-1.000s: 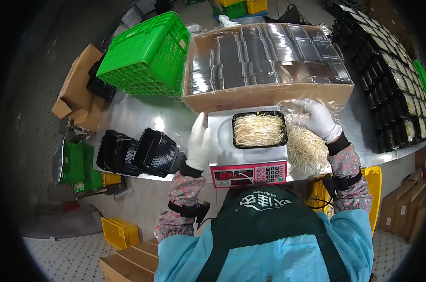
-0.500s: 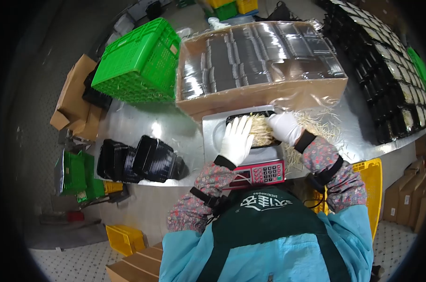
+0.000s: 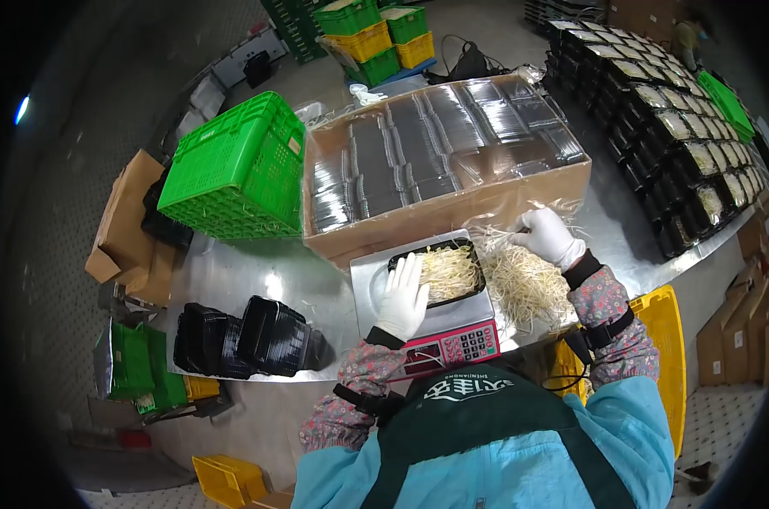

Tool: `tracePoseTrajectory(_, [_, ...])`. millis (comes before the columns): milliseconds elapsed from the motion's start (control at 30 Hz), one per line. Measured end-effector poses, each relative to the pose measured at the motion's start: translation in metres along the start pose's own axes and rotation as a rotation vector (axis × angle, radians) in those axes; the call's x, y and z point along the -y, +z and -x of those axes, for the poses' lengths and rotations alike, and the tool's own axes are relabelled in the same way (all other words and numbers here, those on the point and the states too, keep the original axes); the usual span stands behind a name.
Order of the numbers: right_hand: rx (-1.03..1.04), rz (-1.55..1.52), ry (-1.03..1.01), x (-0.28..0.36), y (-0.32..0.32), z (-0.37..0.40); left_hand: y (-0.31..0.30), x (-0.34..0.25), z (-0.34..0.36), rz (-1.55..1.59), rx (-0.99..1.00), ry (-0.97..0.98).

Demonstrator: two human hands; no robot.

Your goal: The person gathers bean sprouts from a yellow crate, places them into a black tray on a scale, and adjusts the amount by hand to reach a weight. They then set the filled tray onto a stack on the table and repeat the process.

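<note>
A black plastic tray [image 3: 479, 261] filled with bean sprouts [image 3: 445, 273] rests on the silver platform of a red weighing scale [image 3: 452, 346]. My left hand [image 3: 403, 299], in a white glove, lies with straight fingers along the tray's left side, touching the tray or the sprouts. To the right of the scale, a loose heap of bean sprouts [image 3: 527, 293] spreads over the metal table. My white-gloved right hand [image 3: 551, 240] is at the heap's far edge with its fingers curled in. What is between those fingertips, if anything, is hidden.
Behind the scale stands a cardboard box [image 3: 452, 208] of clear plastic lids. A green crate [image 3: 232, 170] sits to its left. Nested black trays [image 3: 270, 338] lie at the table's front left. Filled packs [image 3: 656, 144] are stacked at right. A yellow crate [image 3: 660, 356] stands beside me.
My right hand has left the tray and moved right to the sprout heap. My left hand stays at the tray's left side. The camera view has tilted up.
</note>
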State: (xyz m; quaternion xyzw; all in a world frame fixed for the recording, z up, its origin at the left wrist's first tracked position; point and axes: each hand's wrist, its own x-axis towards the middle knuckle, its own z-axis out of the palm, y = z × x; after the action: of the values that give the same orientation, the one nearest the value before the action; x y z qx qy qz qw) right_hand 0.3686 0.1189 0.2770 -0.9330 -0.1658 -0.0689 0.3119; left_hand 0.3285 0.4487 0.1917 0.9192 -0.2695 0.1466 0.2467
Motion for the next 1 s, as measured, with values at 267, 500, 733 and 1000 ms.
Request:
tracePoseTrajectory(267, [0.187, 0.395, 0.083, -0.041, 0.023, 0.008, -0.018, 0.024, -0.001, 0.27, -0.096, -0.209])
tracePoseTrajectory(500, [0.024, 0.235, -0.029, 0.059, 0.103, -0.035, 0.015, 0.003, -0.014, -0.075, -0.233, -0.111])
tracePoseTrajectory(733, [0.009, -0.084, 0.002, 0.018, 0.082, -0.041, 0.017, 0.002, -0.013, -0.033, -0.255, -0.16])
tracePoseTrajectory(1000, [-0.065, 0.171, 0.001, 0.006, 0.055, -0.026, -0.003, 0.006, -0.024, 0.089, -0.216, -0.146])
